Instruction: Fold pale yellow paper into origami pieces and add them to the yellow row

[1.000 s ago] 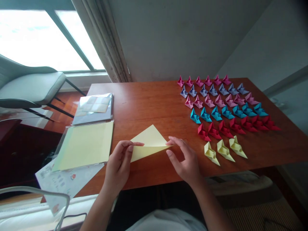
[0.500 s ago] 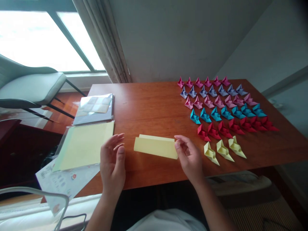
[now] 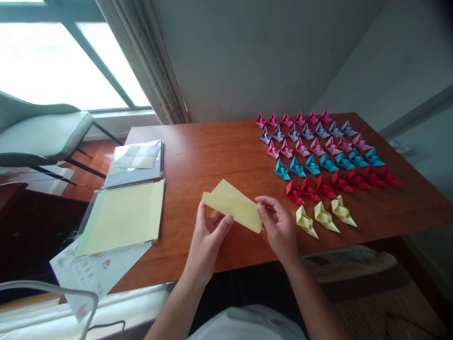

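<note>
A folded sheet of yellow paper is held between my two hands above the table, tilted down to the right, with a pointed flap showing behind its long front strip. My left hand supports it from below and behind, the thumb on its lower edge. At the right end, my right hand pinches the paper between thumb and fingers. Just right of that hand stand yellow folded-paper boats on the table.
Rows of red, blue, pink and purple paper boats fill the table's right side. A pack of yellow paper and another clear packet lie at the left, over a printed sheet. A chair stands by the window.
My left hand has moved right and taken hold of the yellow paper. The paper has tilted, and its rear flap now rises to a point. My right hand keeps its pinch.
</note>
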{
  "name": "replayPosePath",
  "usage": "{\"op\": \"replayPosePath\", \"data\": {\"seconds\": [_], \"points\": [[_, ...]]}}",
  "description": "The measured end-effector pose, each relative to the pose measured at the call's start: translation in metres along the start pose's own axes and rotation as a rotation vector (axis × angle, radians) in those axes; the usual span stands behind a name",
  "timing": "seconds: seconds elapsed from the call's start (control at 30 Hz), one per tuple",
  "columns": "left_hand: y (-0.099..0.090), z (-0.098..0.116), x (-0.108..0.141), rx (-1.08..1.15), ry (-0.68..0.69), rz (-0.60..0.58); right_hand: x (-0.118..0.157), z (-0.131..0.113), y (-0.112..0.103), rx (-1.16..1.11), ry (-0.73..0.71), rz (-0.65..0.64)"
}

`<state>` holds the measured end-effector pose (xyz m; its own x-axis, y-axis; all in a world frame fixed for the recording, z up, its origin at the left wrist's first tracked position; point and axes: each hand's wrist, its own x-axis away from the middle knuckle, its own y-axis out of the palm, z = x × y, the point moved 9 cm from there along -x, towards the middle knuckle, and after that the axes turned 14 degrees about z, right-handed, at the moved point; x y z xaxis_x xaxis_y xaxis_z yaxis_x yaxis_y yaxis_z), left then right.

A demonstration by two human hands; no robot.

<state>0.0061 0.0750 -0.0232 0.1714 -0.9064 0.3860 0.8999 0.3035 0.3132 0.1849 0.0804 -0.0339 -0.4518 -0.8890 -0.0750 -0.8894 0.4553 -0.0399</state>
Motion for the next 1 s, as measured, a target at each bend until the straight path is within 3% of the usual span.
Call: {"op": "replayPosePath", "data": {"seconds": [0.13,0.37,0.63,0.83,1.0], "points": [[0.002,-0.002,-0.010,0.111,-0.001,0.089,0.004,-0.004,0.002,-0.010,-0.038,-0.041],[-0.005,-0.002,-0.009,0.244,-0.041,0.067,0.006,-0.004,-0.002,0.012,-0.094,0.007],[-0.014,-0.001,-0.009,0.323,-0.010,0.214,0.003,-0.015,-0.005,-0.044,-0.187,0.052],[-0.018,-0.001,-0.009,0.360,0.025,0.327,0.005,-0.001,0.003,-0.006,-0.124,-0.086],[-0.018,-0.009,-0.006,0.307,0.021,0.298,0.005,0.005,-0.002,0.007,-0.076,-0.036]]}}
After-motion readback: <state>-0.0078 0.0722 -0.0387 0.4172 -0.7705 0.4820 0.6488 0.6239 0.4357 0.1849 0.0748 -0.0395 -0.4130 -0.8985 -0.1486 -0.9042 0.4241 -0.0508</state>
